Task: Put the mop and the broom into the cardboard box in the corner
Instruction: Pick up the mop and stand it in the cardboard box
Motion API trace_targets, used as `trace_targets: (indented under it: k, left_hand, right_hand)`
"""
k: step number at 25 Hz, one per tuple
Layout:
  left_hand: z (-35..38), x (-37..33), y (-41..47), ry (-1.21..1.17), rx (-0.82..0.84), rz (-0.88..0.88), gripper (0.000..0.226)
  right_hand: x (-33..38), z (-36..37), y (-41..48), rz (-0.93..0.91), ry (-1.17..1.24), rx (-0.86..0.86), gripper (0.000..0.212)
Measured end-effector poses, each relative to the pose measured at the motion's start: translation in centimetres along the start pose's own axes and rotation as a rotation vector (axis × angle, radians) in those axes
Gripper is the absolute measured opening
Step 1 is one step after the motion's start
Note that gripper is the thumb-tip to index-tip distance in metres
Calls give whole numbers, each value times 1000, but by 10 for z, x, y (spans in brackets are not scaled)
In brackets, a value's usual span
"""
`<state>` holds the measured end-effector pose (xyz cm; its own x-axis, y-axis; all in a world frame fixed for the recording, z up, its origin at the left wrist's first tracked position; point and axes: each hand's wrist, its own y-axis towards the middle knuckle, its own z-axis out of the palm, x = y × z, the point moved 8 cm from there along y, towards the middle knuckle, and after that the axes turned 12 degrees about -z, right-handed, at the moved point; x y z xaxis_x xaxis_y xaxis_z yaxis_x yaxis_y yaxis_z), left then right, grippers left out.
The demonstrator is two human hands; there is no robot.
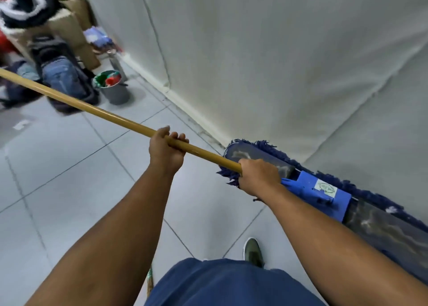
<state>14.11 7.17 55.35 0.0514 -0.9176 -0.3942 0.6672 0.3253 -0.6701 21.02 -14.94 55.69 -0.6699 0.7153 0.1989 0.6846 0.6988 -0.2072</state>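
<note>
Both hands grip a mop by its wooden pole: left hand (167, 148) fingers wrapped mid-pole, right hand (258, 177) clamped near the head. The mop (322, 191) has a blue bracket and dark blue fringe, lying along the right wall (278, 62) above grey floor tiles (69, 178).

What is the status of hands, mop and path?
Left hand, right hand gripping mop handle. Mop not boxed. Bucket, backpack ahead.
</note>
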Motion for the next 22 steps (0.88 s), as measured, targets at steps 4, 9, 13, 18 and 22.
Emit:
trace_targets:
  k: [4,9,13,18,22]
  left_hand:
    - [33,53,6,25,46,-145,18]
    - [83,152,-32,183,132,-323,28]
    - [117,240,-87,322,223,-449,29]
    - [141,354,-171,459,348,-547,30]
    - [146,455,-263,527,469,-589,31]
  right_hand:
    - [-34,0,-65,198,23,-26,15]
    - [-85,-1,-176,449,69,-78,13]
    - [-123,-1,-277,626,92,-151,12]
    - [-159,9,-407,772,124,-213,15]
    - [-185,17,-539,872,161,-283,7]
